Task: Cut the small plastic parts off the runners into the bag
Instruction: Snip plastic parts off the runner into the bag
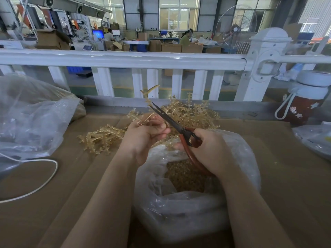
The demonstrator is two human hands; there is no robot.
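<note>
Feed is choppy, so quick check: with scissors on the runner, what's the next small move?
Probably close the scissors to snip. Their tip already sits against the runner that the left hand holds up, the right hand grips the handles, and the open bag lies below them.

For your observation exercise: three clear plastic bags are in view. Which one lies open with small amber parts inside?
The clear plastic bag directly under the hands; the left and far-right bags show no amber parts.
</note>
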